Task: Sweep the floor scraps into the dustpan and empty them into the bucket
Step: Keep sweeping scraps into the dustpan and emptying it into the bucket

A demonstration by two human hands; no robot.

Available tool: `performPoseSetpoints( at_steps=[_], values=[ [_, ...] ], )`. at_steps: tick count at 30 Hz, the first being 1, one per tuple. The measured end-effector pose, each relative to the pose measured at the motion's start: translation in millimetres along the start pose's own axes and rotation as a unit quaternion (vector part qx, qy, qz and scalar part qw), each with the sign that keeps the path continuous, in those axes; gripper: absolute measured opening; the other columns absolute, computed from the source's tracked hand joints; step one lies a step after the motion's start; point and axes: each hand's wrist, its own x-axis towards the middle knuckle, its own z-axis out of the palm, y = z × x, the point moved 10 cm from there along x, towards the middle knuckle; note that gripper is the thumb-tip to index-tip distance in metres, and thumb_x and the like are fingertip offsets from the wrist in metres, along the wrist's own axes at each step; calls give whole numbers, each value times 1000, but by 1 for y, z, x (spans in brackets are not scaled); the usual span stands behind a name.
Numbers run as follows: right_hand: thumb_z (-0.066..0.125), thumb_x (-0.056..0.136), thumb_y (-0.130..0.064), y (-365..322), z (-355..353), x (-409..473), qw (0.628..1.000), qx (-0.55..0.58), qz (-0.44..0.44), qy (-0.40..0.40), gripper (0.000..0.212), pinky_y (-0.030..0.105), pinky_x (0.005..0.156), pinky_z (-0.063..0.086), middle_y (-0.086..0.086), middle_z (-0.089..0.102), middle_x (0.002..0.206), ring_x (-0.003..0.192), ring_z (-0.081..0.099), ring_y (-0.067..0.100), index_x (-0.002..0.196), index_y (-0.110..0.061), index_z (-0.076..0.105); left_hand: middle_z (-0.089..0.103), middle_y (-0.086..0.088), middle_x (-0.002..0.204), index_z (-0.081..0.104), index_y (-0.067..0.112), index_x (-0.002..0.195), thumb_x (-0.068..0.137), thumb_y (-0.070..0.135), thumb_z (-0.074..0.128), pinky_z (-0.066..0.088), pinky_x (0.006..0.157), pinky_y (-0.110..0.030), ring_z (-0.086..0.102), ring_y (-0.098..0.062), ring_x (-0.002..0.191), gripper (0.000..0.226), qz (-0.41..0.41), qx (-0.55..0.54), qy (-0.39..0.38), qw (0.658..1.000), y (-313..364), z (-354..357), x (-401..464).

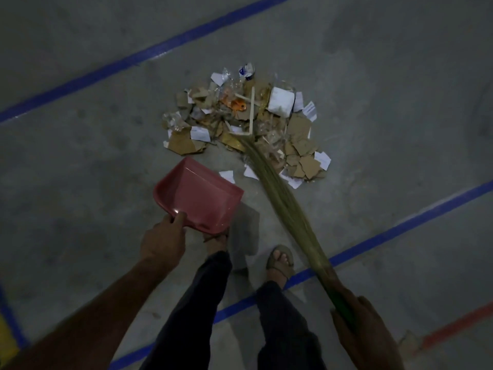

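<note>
A heap of scraps (248, 124) lies on the grey floor: torn cardboard, white paper, clear plastic, an orange piece and a thin pale stick. My left hand (162, 239) grips the rear rim of a pink dustpan (197, 196), which hangs just short of the heap with its mouth turned toward it. My right hand (360, 324) holds the green handle of a straw broom (282, 204). The broom's bristle tips reach into the near side of the heap. No bucket is in view.
Blue tape lines (149, 53) cross the concrete floor diagonally, one behind the heap and one under my feet (280, 260). A red stripe (458, 324) lies at the lower right and a yellow patch at the lower left. My dark trouser legs fill the bottom centre.
</note>
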Motion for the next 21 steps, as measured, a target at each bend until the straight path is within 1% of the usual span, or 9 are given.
performPoseSetpoints(
  at_steps=[2,5,8,10,11,13,16,19,21],
  values=[
    [71,89,-25,-9,0,3,999,31,8,18,68,11,63,38,-18,50,88,80,59,12,131,-61,30,60,-12,116,49,20,132,96,27,54,48,72,-41,64,-38,91,37,10,9,-9,1000,-12,2,14],
    [69,90,-24,-19,7,27,998,53,21,40,70,26,69,42,-6,55,98,88,64,19,138,-58,31,61,-11,119,49,20,132,95,26,55,49,73,-42,64,-38,93,38,18,30,-26,999,-23,17,39],
    [63,94,-23,-35,7,74,996,30,8,84,65,34,64,46,-1,51,98,80,61,22,148,-46,35,62,-11,115,50,18,125,95,26,55,50,73,-43,65,-38,93,32,26,54,-36,998,-23,37,74],
    [61,95,-24,-41,2,114,994,-13,2,112,58,39,60,51,2,47,96,73,57,22,147,-34,38,62,-11,114,50,18,124,96,25,53,49,72,-43,65,-38,92,29,40,73,-37,996,-22,54,106],
    [59,96,-25,-42,-1,136,992,-33,1,121,56,40,58,53,2,45,95,69,55,18,147,-32,36,63,-13,113,49,19,124,95,23,52,50,73,-43,65,-38,91,29,53,77,-35,995,-18,63,122],
    [58,96,-24,-39,-8,178,988,-63,1,139,60,40,53,55,2,44,93,63,52,15,149,-33,31,64,-15,110,49,18,123,96,21,51,51,73,-43,65,-40,89,28,65,76,-30,995,-12,79,156],
    [58,95,-21,-23,-24,238,981,-97,-11,170,67,36,52,52,7,45,95,60,50,19,153,-36,28,65,-19,106,54,11,120,96,17,51,50,73,-43,65,-41,86,25,81,64,-11,995,1,94,205],
    [54,99,-28,8,-40,293,985,-100,10,136,62,31,56,44,8,44,98,65,50,17,152,-42,24,63,-17,111,54,17,124,96,22,52,52,74,-46,66,-42,86,29,95,69,19,993,17,98,241],
    [55,98,-28,17,-43,318,987,-120,-22,106,61,29,54,40,5,44,92,66,49,17,151,-41,27,62,-16,117,53,21,125,95,24,54,50,73,-46,66,-43,90,30,90,74,13,993,25,102,254]
  ],
)
